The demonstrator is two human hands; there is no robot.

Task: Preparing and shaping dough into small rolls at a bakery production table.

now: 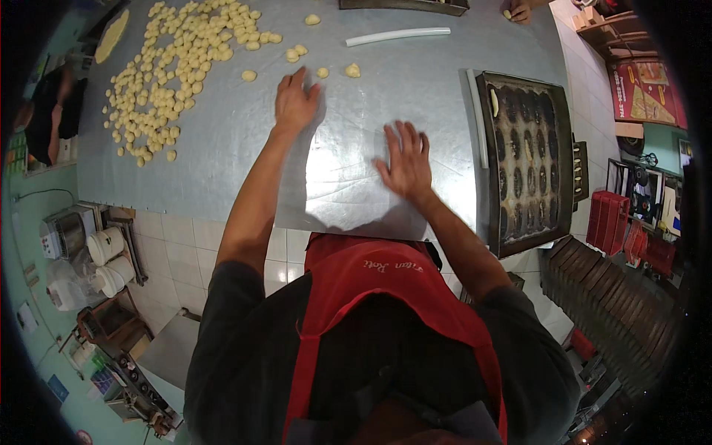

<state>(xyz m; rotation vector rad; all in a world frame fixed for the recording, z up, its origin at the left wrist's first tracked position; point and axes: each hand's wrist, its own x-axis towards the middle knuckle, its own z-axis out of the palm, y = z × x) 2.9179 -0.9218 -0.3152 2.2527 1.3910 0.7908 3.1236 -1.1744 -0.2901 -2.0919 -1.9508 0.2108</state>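
Observation:
My left hand [296, 102] is over the metal table [222, 170], fingers reaching forward and thumb apart, with nothing seen in it. Close beyond it lies a small pale dough ball [322, 72], and a slightly larger dough piece [352, 70] sits further right. My right hand [406, 160] rests low over the tabletop, palm down with its fingers spread; I see nothing in it, though its underside is hidden. Many dough balls [159, 93] are scattered across the far left of the table. A few more, such as one dough ball [249, 76], lie between that group and my left hand.
Right of my right hand is a dark baking tray [486, 215] with rows of oval hollows and a few dough strips. One white rod [477, 119] lies beside it, another white rod [398, 35] further off. Another person's hand [521, 10] shows at the far right corner.

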